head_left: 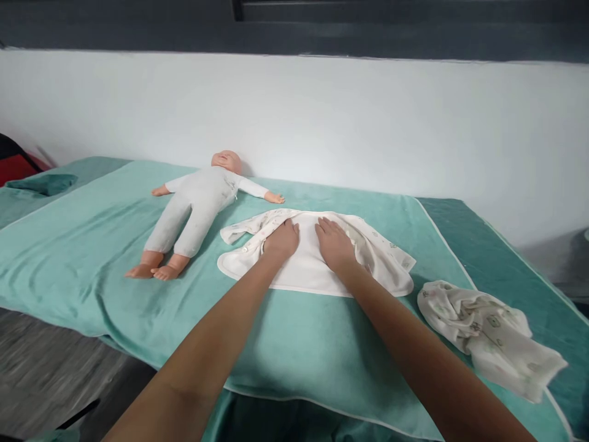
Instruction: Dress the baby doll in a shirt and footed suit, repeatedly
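Note:
A white baby shirt (310,270) with a small print lies opened out on the green cover, its inner side up and its sleeves to either side. My left hand (281,238) presses flat on its left part, fingers pointing away from me. My right hand (335,242) rests on the right part, palm down with the fingers stretched out. Bare white fabric shows between the two hands. To the left, a baby doll (202,193) in a white bodysuit lies on its back with its arms spread, apart from the shirt.
Crumpled white printed baby clothing (492,337) lies at the right near my right forearm. The green cover (115,245) drapes over the bed's front edge. A white wall (368,123) stands behind, and a red and black item (16,162) is at the far left.

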`<action>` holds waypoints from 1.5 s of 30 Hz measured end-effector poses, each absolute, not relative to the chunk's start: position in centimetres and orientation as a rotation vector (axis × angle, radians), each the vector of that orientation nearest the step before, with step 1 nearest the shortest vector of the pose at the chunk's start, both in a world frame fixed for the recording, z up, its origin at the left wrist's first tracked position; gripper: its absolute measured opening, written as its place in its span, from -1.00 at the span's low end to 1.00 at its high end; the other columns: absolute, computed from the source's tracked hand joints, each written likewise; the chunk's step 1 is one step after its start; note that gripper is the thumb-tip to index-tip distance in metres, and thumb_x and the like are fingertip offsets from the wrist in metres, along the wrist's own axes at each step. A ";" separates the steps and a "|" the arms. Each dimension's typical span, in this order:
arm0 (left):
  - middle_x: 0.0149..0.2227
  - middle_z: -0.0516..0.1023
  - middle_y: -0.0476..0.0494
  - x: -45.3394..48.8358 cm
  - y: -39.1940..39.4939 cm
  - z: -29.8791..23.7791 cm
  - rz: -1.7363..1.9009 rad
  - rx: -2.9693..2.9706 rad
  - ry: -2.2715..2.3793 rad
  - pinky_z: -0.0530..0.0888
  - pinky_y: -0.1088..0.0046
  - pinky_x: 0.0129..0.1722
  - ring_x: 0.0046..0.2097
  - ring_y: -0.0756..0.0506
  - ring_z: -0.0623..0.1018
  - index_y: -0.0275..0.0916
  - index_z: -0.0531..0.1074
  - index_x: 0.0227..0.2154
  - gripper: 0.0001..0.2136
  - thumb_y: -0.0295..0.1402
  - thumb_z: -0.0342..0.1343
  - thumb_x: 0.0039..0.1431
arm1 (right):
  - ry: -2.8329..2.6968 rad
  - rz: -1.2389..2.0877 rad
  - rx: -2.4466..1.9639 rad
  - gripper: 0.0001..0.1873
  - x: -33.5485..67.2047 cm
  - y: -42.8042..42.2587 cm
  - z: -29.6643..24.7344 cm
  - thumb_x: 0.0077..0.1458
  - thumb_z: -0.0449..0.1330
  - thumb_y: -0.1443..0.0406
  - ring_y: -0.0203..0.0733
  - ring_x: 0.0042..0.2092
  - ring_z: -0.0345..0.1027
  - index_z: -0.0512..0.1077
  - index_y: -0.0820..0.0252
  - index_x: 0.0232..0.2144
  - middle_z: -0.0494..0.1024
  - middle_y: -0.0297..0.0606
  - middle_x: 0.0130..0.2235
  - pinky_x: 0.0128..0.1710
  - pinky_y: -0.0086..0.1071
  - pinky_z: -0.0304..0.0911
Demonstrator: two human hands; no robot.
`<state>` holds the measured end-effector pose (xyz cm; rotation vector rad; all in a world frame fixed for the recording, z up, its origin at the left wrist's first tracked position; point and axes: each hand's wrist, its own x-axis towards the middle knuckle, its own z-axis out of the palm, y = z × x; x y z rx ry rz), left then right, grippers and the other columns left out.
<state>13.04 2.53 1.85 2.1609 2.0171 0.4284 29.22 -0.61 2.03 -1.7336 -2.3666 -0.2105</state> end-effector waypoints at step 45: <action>0.41 0.20 -0.14 9.3 -8.8 2.1 0.536 2.545 1.557 0.04 -0.14 0.39 0.42 -0.28 0.17 -0.05 0.36 0.22 -0.60 -0.22 -0.18 0.43 | -2.312 -0.080 -1.736 -0.35 29.3 -10.0 1.8 0.42 -0.20 0.09 0.05 0.44 -0.03 0.18 0.39 0.35 0.16 0.04 0.41 0.36 -0.05 -0.04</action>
